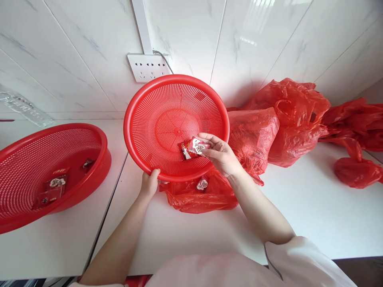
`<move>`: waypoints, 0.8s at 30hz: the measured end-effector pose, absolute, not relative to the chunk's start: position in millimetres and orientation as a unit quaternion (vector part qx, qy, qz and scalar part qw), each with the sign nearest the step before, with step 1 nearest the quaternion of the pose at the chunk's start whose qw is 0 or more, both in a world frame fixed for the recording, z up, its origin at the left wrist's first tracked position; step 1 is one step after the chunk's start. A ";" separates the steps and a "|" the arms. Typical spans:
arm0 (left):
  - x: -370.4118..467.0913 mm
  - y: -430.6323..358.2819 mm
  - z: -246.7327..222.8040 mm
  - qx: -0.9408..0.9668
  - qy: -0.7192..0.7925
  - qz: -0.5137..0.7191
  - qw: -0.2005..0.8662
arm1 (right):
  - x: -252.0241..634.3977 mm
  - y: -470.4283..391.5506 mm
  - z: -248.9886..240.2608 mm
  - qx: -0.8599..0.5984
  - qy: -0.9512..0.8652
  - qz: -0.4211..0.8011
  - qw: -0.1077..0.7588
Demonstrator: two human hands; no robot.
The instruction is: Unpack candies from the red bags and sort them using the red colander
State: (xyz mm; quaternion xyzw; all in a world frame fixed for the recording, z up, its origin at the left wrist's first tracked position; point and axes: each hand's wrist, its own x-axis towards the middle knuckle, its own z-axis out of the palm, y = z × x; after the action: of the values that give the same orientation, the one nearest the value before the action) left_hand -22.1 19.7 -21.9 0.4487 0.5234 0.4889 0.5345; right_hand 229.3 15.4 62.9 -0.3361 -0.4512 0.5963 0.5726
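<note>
A round red plastic basket (176, 91) with mesh walls is tilted toward me above the white table. My left hand (149, 183) grips its lower rim at the left, thumb over the edge and the other fingers hidden behind. Inside the basket, near its lower right wall, my right hand (220, 155) pinches a small red packet (197, 146) with white and dark lettering. Another dark red packet (184, 150) lies just behind it, touching or overlapping. Below the basket sits a red plastic bag (200, 201), with a similar packet (202, 183) showing at its top.
At the left, a second red basket (103, 145) holds several packets (55, 185). Stuffed red plastic bags (296, 119) line the wall at the right; a small knotted one (357, 172) lies nearer. A clear plastic bottle (25, 107) and a wall socket (149, 67) are at the back.
</note>
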 end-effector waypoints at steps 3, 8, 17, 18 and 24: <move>-22.2 19.8 -22.7 0.451 0.520 0.489 0.536 | 229.7 12.6 65.5 -0.332 -0.473 0.593 0.561; -22.2 19.8 -22.2 0.449 0.524 0.490 0.532 | 225.5 15.3 59.0 -0.345 -0.431 0.546 0.631; -20.9 19.7 -20.2 0.451 0.520 0.488 0.536 | 218.7 13.2 59.5 -0.326 -0.387 0.586 0.634; -20.9 19.9 -20.7 0.450 0.520 0.489 0.537 | 217.6 12.0 60.3 -0.328 -0.391 0.581 0.634; -21.3 20.6 -23.0 0.450 0.524 0.491 0.531 | 212.7 8.9 59.6 -0.359 -0.398 0.563 0.629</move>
State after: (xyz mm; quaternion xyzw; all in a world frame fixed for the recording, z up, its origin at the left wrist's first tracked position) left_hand -21.3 20.6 -23.0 0.4500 0.5237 0.4911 0.5311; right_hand 212.7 8.9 59.6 -0.3588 -0.3982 0.5628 0.6292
